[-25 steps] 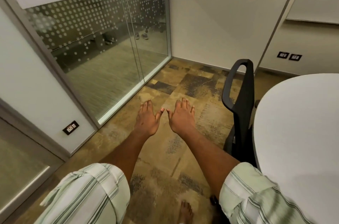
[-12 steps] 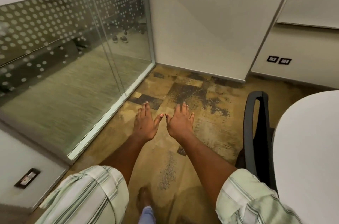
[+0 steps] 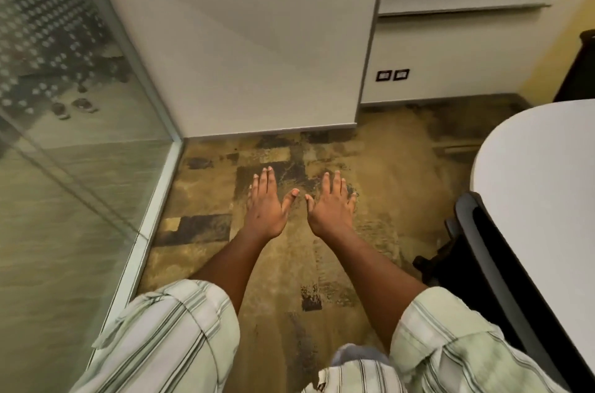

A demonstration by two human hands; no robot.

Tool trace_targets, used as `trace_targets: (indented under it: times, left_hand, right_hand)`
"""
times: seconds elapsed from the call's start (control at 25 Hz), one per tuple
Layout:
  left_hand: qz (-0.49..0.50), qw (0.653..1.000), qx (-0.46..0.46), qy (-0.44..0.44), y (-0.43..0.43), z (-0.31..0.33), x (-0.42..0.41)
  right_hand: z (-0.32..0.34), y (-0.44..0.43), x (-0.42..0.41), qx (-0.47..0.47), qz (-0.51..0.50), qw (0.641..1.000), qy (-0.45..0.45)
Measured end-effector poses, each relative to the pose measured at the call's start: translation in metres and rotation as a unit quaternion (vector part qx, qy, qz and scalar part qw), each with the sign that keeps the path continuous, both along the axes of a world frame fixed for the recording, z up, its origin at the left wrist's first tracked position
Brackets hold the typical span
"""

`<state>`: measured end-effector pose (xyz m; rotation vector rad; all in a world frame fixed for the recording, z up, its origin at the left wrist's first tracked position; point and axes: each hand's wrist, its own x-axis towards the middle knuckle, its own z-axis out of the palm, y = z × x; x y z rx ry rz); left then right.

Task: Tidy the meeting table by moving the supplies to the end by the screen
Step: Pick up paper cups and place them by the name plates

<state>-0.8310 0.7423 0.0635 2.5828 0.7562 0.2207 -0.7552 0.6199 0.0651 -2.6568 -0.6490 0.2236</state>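
Observation:
My left hand point(image 3: 267, 204) and my right hand point(image 3: 331, 202) are stretched out side by side above the carpet, palms down, fingers apart, holding nothing. Their thumbs almost touch. The rounded end of the white meeting table point(image 3: 547, 199) fills the right side, to the right of my right hand. No supplies and no screen are in view.
A black office chair point(image 3: 476, 251) is tucked against the table's left edge. A glass partition point(image 3: 74, 151) runs down the left. White walls meet in a corner ahead, with black wall sockets point(image 3: 392, 74). Patterned brown carpet point(image 3: 322, 264) covers the floor between.
My view has swung to the right and moved toward the corner: the glass wall slid left and more of the table's end shows. Both hands stay open; the thumbs have drawn slightly apart.

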Motion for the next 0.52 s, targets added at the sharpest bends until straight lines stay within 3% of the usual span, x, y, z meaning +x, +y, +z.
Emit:
trace_targets:
  times: [0.24, 0.4, 0.52]
  left_hand:
    - [-0.074, 0.997, -0.002, 0.000, 0.039, -0.013, 0.108]
    - [-0.099, 0.995, -0.005, 0.022, 0.080, -0.013, 0.223]
    - [-0.096, 0.995, -0.003, 0.018, 0.110, -0.004, 0.302]
  right_hand:
    - [-0.021, 0.023, 0.100, -0.022, -0.070, 0.997, -0.004]
    - [-0.024, 0.055, 0.210, -0.026, -0.094, 0.995, 0.026]
    - [-0.018, 0.073, 0.288, -0.035, -0.096, 0.995, -0.002]
